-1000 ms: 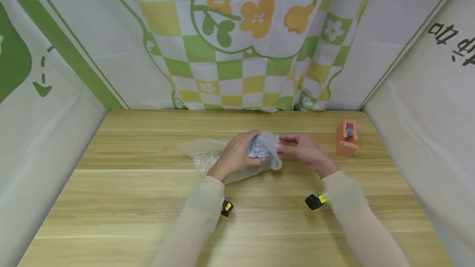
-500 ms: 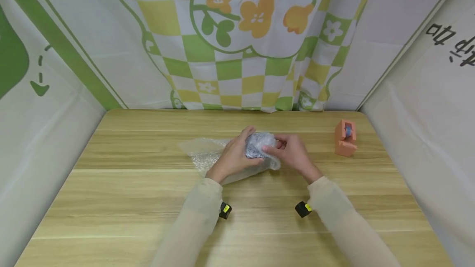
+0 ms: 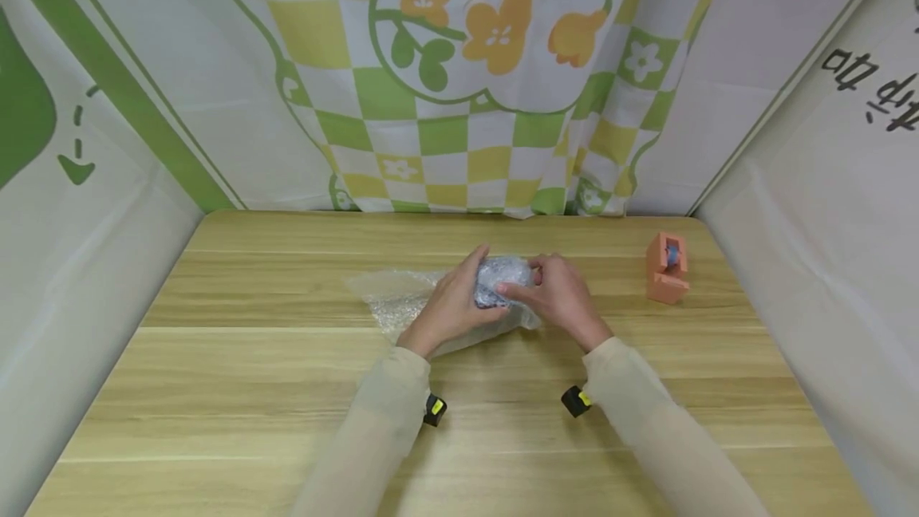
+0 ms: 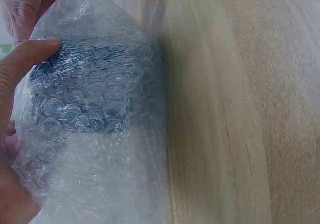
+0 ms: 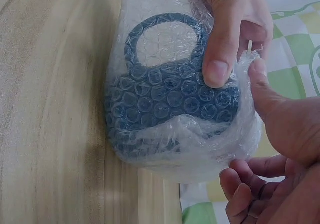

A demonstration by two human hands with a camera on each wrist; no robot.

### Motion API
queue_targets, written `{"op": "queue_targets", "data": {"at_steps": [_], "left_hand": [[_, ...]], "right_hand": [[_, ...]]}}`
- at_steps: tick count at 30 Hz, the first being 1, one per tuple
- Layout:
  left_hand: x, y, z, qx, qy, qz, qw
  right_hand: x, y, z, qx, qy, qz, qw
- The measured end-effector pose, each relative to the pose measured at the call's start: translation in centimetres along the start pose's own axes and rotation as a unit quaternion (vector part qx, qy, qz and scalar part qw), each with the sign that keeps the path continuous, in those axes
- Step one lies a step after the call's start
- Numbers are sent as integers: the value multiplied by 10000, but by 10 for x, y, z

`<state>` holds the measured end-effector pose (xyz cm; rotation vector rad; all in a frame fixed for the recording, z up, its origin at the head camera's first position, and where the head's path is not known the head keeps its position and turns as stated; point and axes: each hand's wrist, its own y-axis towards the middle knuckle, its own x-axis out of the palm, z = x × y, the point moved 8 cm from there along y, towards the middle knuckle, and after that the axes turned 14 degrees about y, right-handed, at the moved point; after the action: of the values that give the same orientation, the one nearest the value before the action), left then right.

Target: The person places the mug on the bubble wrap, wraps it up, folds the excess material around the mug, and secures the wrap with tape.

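A dark blue object with an arched handle (image 5: 170, 96) lies inside bubble wrap (image 3: 405, 305) at the middle of the table; what it is, I cannot tell. From its left side my left hand (image 3: 451, 301) grips the wrapped object, the thumb (image 5: 220, 66) pressing on the bubbles. My right hand (image 3: 565, 297) holds the folded end of the wrap at the right, its thumb (image 5: 260, 79) against the film and its other fingers (image 5: 242, 194) curled below. Loose wrap trails out to the left, under the left hand.
An orange tape dispenser (image 3: 668, 270) with a blue roll stands at the table's back right. Behind the wooden table (image 3: 251, 389) hangs a checked curtain (image 3: 445, 134), and pale cloth walls (image 3: 818, 278) close in both sides. Each wrist wears a small black camera (image 3: 574, 401).
My right hand has moved left, folding the loose right end of the bubble wrap over the object. My left hand keeps its grip, nearly still.
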<state>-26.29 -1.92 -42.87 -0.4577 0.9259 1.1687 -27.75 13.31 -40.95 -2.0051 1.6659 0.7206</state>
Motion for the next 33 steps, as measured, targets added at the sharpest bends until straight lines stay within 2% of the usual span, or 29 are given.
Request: {"op": "queue_targets", "data": {"at_steps": [5, 8, 14, 20, 27, 33], "left_hand": [[0, -1, 0, 28, 24, 25, 10000], [0, -1, 0, 27, 48, 33, 10000], [2, -1, 1, -1, 20, -56, 10000], [2, -4, 4, 114, 136, -88, 9998], [-6, -11, 5, 203, 693, -256, 9971], [-24, -21, -9, 17, 961, -510, 9941]], "right_hand": [[1, 0, 0, 212, -87, 9, 9997], [1, 1, -2, 186, -230, 89, 9995], [0, 1, -9, -255, -410, 284, 9984], [4, 5, -7, -579, -478, 91, 9971], [9, 7, -3, -590, -26, -241, 9980], [13, 9, 4, -278, 491, -432, 9975]]}}
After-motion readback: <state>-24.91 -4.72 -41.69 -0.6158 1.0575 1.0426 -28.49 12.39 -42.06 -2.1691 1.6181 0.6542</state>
